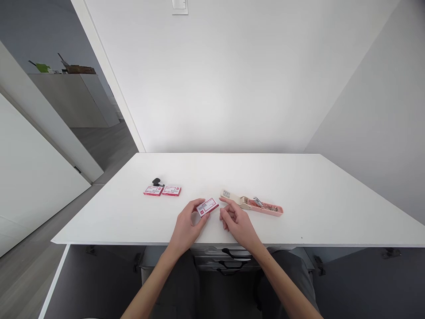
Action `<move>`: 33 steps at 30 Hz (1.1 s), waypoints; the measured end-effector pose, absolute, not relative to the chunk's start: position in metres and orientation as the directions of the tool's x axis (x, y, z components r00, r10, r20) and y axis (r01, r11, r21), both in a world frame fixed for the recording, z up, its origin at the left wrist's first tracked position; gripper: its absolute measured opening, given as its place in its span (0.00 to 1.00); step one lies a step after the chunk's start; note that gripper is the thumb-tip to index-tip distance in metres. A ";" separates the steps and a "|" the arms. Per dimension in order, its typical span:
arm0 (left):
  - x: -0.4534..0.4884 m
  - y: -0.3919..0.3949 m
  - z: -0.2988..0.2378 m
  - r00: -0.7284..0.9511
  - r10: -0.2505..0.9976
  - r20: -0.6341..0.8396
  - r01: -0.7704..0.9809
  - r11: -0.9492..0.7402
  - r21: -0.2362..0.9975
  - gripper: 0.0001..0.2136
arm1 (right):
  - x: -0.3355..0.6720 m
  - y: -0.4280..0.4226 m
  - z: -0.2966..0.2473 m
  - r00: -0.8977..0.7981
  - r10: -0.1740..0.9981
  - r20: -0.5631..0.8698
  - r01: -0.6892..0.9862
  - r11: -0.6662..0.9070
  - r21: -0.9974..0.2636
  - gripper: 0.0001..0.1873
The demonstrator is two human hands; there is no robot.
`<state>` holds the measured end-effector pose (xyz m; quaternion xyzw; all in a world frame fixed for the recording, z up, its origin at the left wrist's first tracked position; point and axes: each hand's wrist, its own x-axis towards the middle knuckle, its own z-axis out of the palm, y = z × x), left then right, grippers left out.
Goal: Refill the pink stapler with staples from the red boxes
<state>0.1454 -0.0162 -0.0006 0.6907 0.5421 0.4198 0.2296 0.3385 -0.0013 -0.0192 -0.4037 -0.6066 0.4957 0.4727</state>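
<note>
left hand (186,225): grips small box (207,207), illegibly printed | right hand (238,221): palm hidden

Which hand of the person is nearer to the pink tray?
Right. The right hand is close by, just left of the pink tray; the left hand is farther left, holding a red-and-white box.

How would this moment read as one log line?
left hand: holds red-and-white box | right hand: near open pink case | white table: two similar boxes, black object behind
</note>
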 end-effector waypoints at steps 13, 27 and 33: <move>0.039 -0.008 0.009 0.084 0.922 0.378 0.855 -0.262 0.448 0.20 | 0.338 -0.001 -0.020 -0.229 0.956 0.185 0.032 0.197 -0.980 0.19; 0.001 -0.015 0.012 0.196 0.806 0.559 0.931 -0.332 0.151 0.20 | 0.360 -0.017 -0.011 -0.238 0.938 0.253 0.085 0.279 -0.956 0.17; 0.049 -0.017 0.009 0.287 0.800 0.527 0.886 -0.431 0.171 0.17 | 0.445 -0.024 -0.019 0.100 0.864 0.493 0.544 0.367 -0.754 0.14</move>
